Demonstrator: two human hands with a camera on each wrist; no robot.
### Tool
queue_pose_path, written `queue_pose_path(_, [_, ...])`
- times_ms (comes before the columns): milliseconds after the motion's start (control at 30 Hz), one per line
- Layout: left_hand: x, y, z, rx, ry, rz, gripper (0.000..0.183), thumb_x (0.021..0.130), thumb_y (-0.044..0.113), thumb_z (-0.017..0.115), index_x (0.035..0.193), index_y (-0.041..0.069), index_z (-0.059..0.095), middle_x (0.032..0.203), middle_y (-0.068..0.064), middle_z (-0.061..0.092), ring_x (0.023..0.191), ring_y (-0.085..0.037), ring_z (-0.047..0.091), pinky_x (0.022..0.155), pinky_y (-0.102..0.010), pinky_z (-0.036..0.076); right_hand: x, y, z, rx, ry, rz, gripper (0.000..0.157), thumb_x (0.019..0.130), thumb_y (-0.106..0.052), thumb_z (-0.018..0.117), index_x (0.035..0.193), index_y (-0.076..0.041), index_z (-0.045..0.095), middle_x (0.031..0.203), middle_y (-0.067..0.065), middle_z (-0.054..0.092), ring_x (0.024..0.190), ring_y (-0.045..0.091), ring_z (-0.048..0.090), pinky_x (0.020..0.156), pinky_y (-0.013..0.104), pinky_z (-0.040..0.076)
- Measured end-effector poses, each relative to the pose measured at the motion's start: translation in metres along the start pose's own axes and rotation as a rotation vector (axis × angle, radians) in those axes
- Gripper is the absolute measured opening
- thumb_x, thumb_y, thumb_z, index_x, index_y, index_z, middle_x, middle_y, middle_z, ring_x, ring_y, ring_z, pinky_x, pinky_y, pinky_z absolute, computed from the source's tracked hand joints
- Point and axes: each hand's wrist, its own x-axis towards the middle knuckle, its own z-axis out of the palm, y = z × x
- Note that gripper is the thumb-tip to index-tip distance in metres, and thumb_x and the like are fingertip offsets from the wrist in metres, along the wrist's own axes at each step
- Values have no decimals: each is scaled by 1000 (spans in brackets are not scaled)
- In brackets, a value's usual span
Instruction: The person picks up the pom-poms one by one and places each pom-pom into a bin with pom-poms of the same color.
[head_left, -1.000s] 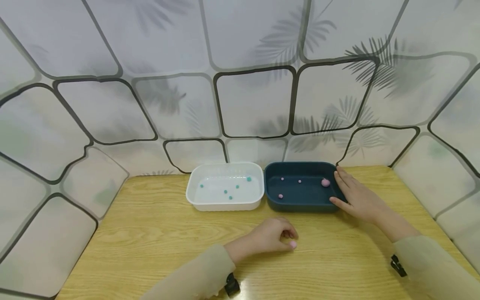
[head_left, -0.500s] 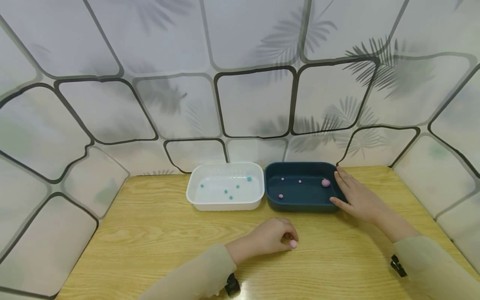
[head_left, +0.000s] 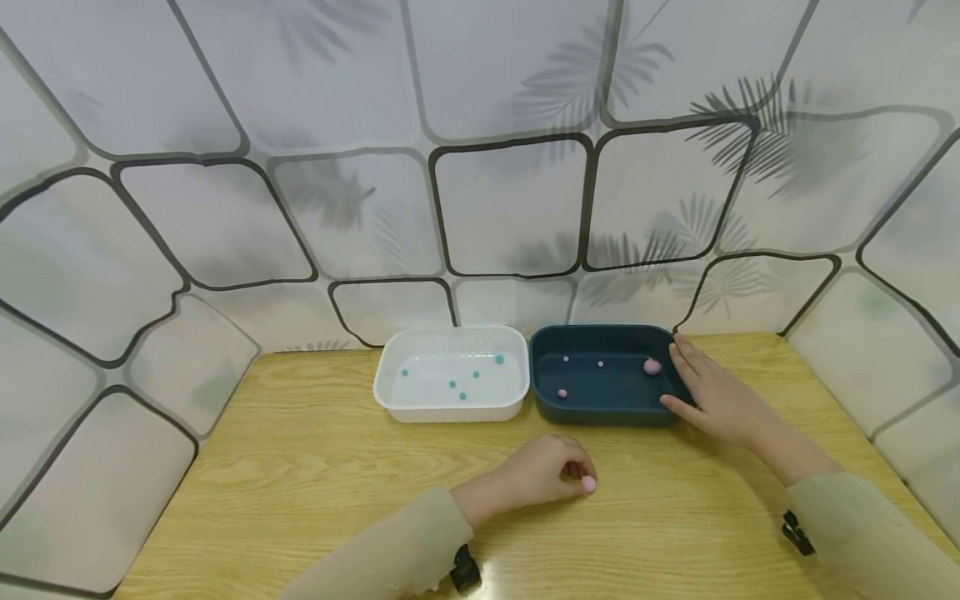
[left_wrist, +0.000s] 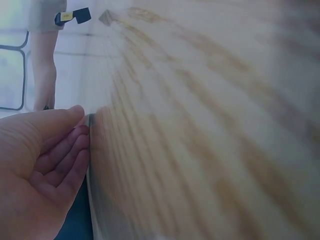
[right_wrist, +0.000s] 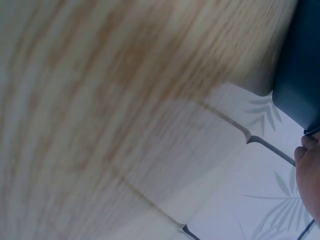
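Observation:
Just above the table, in front of the trays, my left hand (head_left: 540,473) pinches a small pink ball (head_left: 588,484), soft and clay-like, between thumb and fingers. In the left wrist view the left hand (left_wrist: 45,165) has its fingers curled in towards the thumb, and the ball is hidden. My right hand (head_left: 720,396) rests with straight fingers along the right end of a navy tray (head_left: 600,417). Inside that tray lie a larger pink lump (head_left: 652,367) and several tiny pink balls (head_left: 562,393). The right wrist view shows the hand's edge (right_wrist: 309,175) against the tray's wall (right_wrist: 300,75).
Left of the navy tray, side by side with it, stands a white tray (head_left: 450,414) with several small teal balls (head_left: 462,397). Both sit on a wood-grain table (head_left: 322,450), near its back edge. Patterned cloth walls (head_left: 510,208) enclose the back and sides.
The pink ball has shifted slightly at the left fingertips, away from the body, with the thumb moving a little. The right hand and both trays stay in place.

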Motion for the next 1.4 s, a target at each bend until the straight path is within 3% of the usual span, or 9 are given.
queue_pose_path(233, [1,0,-3,-64,10,-32,12,99,21,78,105,12,82,99,3,79,80,6,60,74,-2,46,1,0,0,-7,-2,0,94,108,-51,57,165,12,16,174,34,12,159,53,21,125,67,30])
queue_pose_path(533, [3,-7,-1,-243,23,-66,14,98,15,79,106,4,81,95,-5,81,77,11,58,74,-4,52,-1,0,1,-4,8,-2,93,108,-50,57,164,12,17,173,34,14,160,53,21,128,65,27])
queue_pose_path(800, [7,-8,-2,-248,44,-72,15,98,17,79,107,5,82,95,-4,81,77,11,59,74,-4,53,-2,3,4,7,11,-1,93,108,-49,57,165,11,15,174,33,12,161,51,19,132,62,22])
queue_pose_path(1000, [11,-5,-7,-275,71,-79,16,98,18,79,109,6,82,96,-3,81,77,10,59,74,-5,53,-2,1,4,-1,9,0,93,108,-50,57,165,11,16,174,34,12,160,52,21,127,66,28])
queue_pose_path(1233, [14,0,-16,-369,104,-100,17,97,17,80,109,5,82,101,-7,82,79,9,60,76,-7,55,-2,-2,1,7,16,0,92,108,-49,57,165,11,16,174,34,13,160,52,21,128,66,27])
queue_pose_path(1400, [16,3,-25,-362,122,-73,16,97,15,80,108,5,82,102,-10,82,81,6,63,77,-7,55,-1,-2,1,3,14,0,92,108,-49,57,165,11,16,174,33,13,160,52,21,130,63,25])
